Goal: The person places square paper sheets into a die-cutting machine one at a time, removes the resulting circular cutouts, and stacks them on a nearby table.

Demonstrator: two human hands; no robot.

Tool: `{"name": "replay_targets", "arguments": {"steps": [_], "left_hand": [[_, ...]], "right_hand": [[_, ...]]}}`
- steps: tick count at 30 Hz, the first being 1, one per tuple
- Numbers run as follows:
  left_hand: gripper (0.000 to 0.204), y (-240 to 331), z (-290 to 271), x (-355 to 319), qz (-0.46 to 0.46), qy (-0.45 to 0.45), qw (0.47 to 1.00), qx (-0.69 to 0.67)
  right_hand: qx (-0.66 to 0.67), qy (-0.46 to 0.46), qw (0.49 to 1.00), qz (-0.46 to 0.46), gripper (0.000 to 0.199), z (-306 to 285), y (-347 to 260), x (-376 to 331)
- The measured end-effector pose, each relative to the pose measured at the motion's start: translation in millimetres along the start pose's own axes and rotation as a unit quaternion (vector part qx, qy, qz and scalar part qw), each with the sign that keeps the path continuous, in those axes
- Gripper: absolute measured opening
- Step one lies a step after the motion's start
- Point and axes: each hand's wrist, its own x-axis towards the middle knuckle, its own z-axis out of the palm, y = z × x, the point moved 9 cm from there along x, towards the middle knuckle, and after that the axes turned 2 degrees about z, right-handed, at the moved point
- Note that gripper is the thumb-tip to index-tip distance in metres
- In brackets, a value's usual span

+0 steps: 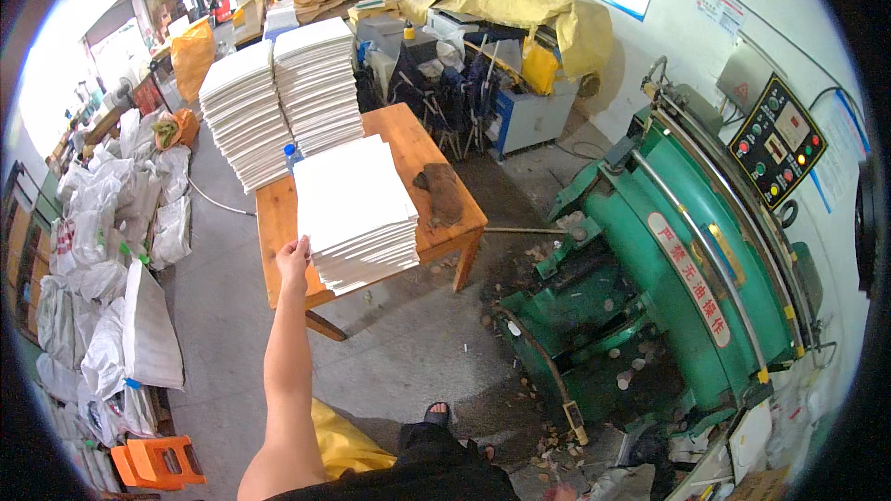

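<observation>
My left hand (293,258) reaches forward and pinches the near left corner of a stack of white sheets (355,187). How many sheets lie between the fingers is too small to tell. The stack rests on a wooden table (382,122), its layers slightly uneven along the near side. To its right on the tabletop lies a crumpled brown cloth (439,195). A bottle with a blue cap (291,154) stands behind the stack's left edge. Two taller piles of white sheets (246,116) rise at the table's far left. My right hand cannot be made out.
A big green machine (640,260) with a control panel (778,142) fills the right side, with scraps on the floor around it. White sacks (153,329) line the left, near an orange stool (158,462). Covered equipment (520,9) stands at the back. A hose (221,202) crosses the floor.
</observation>
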Motion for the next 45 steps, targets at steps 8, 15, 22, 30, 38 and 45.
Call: {"name": "replay_targets", "arguments": {"steps": [8, 15, 22, 30, 38, 45], "left_hand": [[0.04, -17.1, 21.1, -122.0, -0.165, -0.331, 0.888, -0.274], [0.04, 53.9, -31.1, -82.3, -0.028, -0.109, 0.985, -0.132], [0.036, 148.9, 163.7, -162.3, 0.097, -0.262, 0.96, -0.016], [0.052, 131.9, 333.2, -349.4, -0.147, -0.623, 0.724, -0.258], [0.052, -31.7, 304.5, -412.3, -0.282, -0.659, 0.672, -0.185], [0.038, -74.3, 244.8, -484.6, -0.381, -0.596, 0.706, -0.031]], "right_hand": [[0.185, 0.004, 0.97, 0.156, 0.03, 31.5, 82.8, 105.2], [0.194, -0.094, 0.962, 0.168, 0.026, 62.0, 106.8, 78.2], [0.001, 0.047, 0.998, 0.038, 0.032, 10.3, 83.1, 87.0], [0.258, 0.002, 0.96, -0.105, 0.042, -58.4, -106.4, -44.1], [0.615, 0.104, 0.704, -0.34, 0.032, -271.7, -194.6, -32.7], [0.567, 0.228, 0.791, -0.027, 0.038, -321.8, -152.6, 199.9]]}}
